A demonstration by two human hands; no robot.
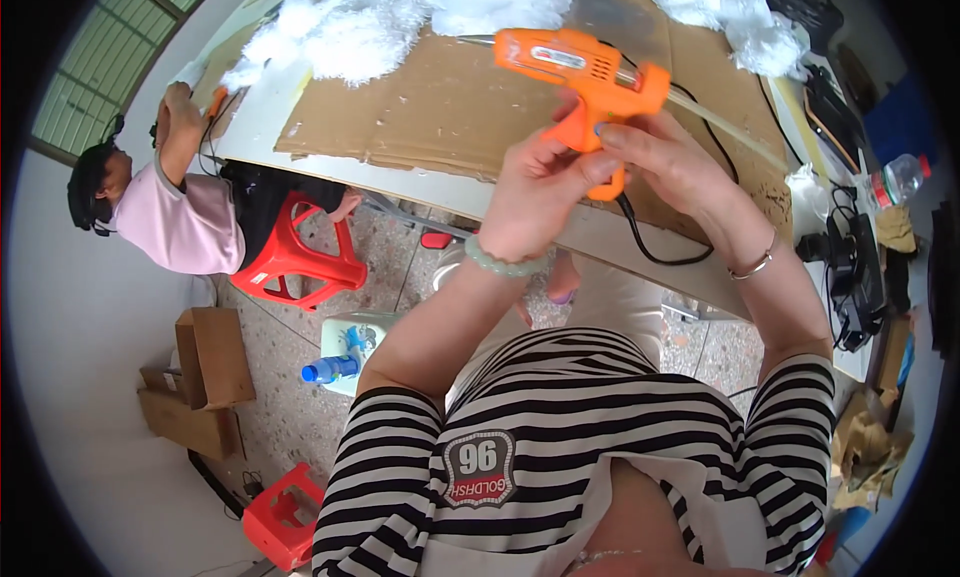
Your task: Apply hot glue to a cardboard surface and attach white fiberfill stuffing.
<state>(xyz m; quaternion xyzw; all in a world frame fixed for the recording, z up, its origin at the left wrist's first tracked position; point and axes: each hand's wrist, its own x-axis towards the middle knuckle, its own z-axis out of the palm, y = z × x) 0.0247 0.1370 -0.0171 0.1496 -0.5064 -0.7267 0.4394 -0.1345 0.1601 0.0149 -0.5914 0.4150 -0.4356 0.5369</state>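
An orange hot glue gun (575,62) is raised over the table's near edge, its metal nozzle to the left. Around its handle and trigger closes my left hand (540,187). My right hand (680,167) grips the same handle from the other side, thumb and fingers near a small blue button. From the back of the gun a pale translucent glue stick (735,130) slants down to the right. A black cord (640,239) leaves the bottom of the handle and loops over the table's edge. Beneath the gun lies a cardboard sheet (400,127).
White fluffy fibre (350,32) heaps along the far side. At right are a clear bottle (898,182) with a red cap and a black power strip (855,277). Another person (180,207) sits at left on a red stool (300,252). Cardboard boxes (215,357) stand on the floor.
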